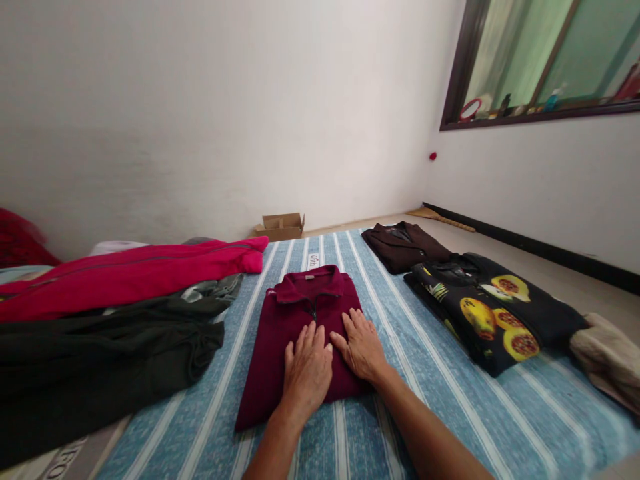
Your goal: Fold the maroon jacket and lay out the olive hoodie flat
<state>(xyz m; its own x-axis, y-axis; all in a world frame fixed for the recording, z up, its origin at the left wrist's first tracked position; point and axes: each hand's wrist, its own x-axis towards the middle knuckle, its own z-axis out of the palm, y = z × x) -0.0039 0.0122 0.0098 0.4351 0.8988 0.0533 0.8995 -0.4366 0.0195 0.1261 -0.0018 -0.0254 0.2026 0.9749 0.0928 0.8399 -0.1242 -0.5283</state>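
Observation:
A maroon zip-neck top [280,347] lies folded into a neat rectangle on the blue striped bed sheet [400,333], its collar at the far end. My left hand [307,363] rests flat on its lower middle, fingers pointing to the collar. Just to the right, my right hand [361,345] lies flat on the same top with its fingers slightly spread. The two hands are close together, thumbs nearly meeting, and neither grips the cloth.
On the left lie a bright pink jacket [150,267] and dark green garments [110,360]. To the right are a folded brown garment [407,247], a folded black fruit-print garment [490,307] and a beige cloth [607,357]. A cardboard box [283,227] sits beyond the bed.

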